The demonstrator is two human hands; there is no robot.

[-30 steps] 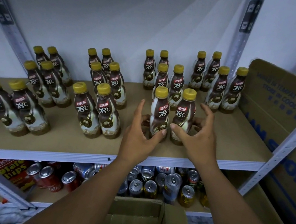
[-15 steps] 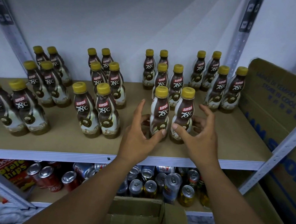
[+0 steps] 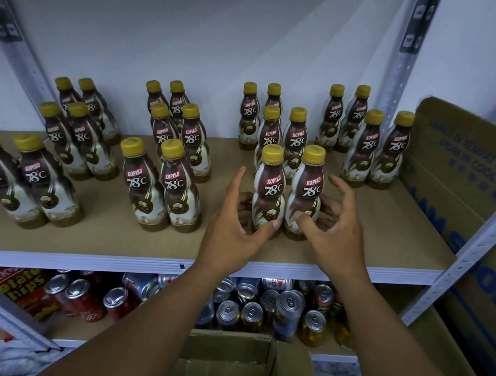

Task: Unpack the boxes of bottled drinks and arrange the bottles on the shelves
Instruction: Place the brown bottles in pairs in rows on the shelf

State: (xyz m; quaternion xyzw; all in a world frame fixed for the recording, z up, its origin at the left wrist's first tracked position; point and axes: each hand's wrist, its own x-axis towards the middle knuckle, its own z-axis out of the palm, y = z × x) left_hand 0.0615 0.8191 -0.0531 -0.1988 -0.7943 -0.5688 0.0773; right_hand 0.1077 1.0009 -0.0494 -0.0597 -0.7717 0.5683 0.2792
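- Head view: two yellow-capped coffee bottles stand upright and touching at the near edge of the shelf (image 3: 394, 240), right of the middle. They are the left front bottle (image 3: 269, 188) and the right front bottle (image 3: 307, 187).
- The left hand (image 3: 233, 234) wraps the left front bottle low down, its thumb on the front of the base and its fingers (image 3: 236, 182) curled round the far side, the index lifted.
- The right hand (image 3: 336, 234) holds the right front bottle likewise, thumb on the lower label and fingers (image 3: 339, 186) spread and curled round its right side.
- Against the frames of a second and half a second ago, almost nothing differs: both hands remain cupped on the same pair, and the pair has not shifted along the shelf.
- The other bottles (image 3: 170, 195) stand in two-wide rows running to the far wall, unchanged.
- On the lower shelf there are drink cans (image 3: 252, 315) and, to the left, bags of potato chips (image 3: 26, 286).
- An open cardboard box (image 3: 227, 373) sits nearest, below the forearms.
- A large printed carton (image 3: 469, 177) stands at the right end of the shelf.
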